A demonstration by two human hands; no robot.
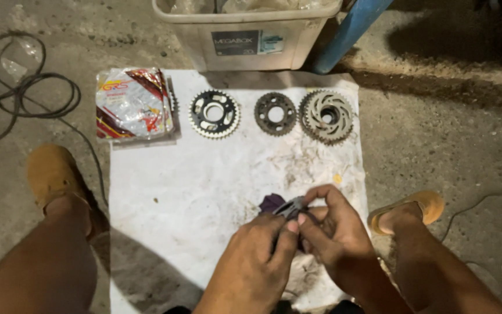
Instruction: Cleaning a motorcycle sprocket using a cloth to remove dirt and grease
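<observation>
Hands [297,232] pinch a small dark part [290,207], its orientation unclear.

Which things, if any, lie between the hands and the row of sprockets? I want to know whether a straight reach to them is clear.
Nothing visible does. Both the left hand and right hand hold a small dark part with a purple rag over the white sheet. Only bare, dirt-smudged sheet lies between them and the three sprockets.
</observation>
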